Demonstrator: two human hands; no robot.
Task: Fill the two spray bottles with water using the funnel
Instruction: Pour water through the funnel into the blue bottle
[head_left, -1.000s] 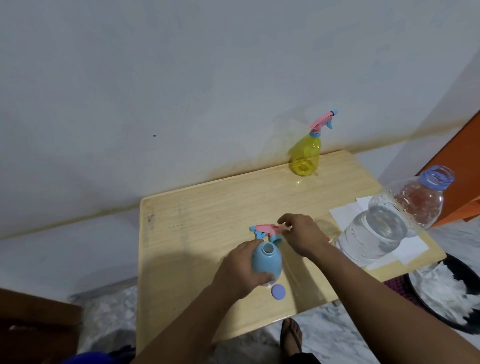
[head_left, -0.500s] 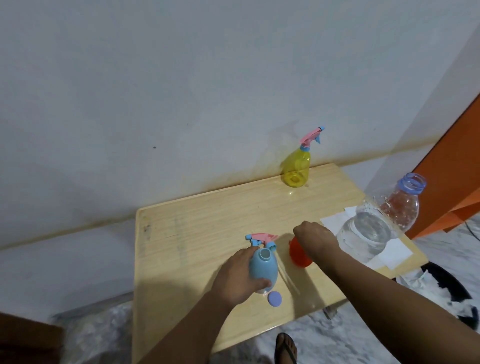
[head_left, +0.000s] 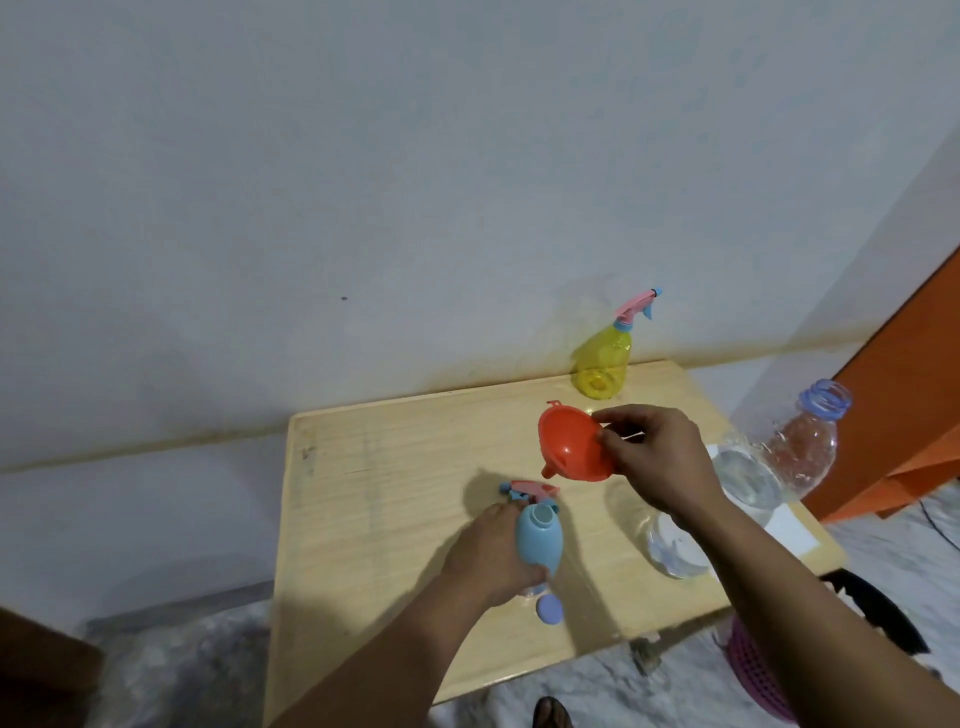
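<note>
A light blue spray bottle (head_left: 537, 535) stands open-necked near the table's front, gripped around its body by my left hand (head_left: 493, 553). Its pink and blue spray head (head_left: 527, 491) lies on the table just behind it. My right hand (head_left: 657, 457) holds an orange funnel (head_left: 571, 449) by its rim, tilted in the air above and to the right of the blue bottle, spout pointing down-left. A yellow spray bottle (head_left: 602, 361) with its spray head on stands at the back against the wall. A large clear water bottle (head_left: 769, 467), uncapped, stands at the right.
The wooden table (head_left: 389, 493) is small, its edges close on all sides. A round blue cap (head_left: 549, 609) lies at the front beside the blue bottle. White paper (head_left: 789, 525) sits under the water bottle. An orange cabinet (head_left: 914, 405) stands right; a pink basket (head_left: 758, 670) sits on the floor.
My right hand left the spray head, took the orange funnel off the table and lifted it up above the blue bottle. My left hand stayed on the blue bottle.
</note>
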